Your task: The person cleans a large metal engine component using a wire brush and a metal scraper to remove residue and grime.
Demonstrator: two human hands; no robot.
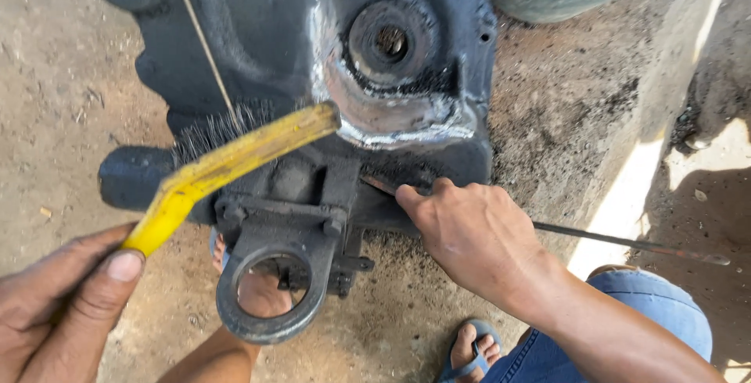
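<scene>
**Wire brush and rod at a greasy casting**

Bare dirt ground, sunlit concrete at right. A black metal casting with a ring lug lies ahead of both hands. The left hand is closed around the yellow wire brush, bristles on the casting above it. The right hand, knuckles up, grips a thin rod, its fingertips pressed against the casting.

- My left hand grips a yellow-handled wire brush, bristles against the dark metal casting.
- My right hand presses a thin metal rod beside the casting's ring lug.
</scene>
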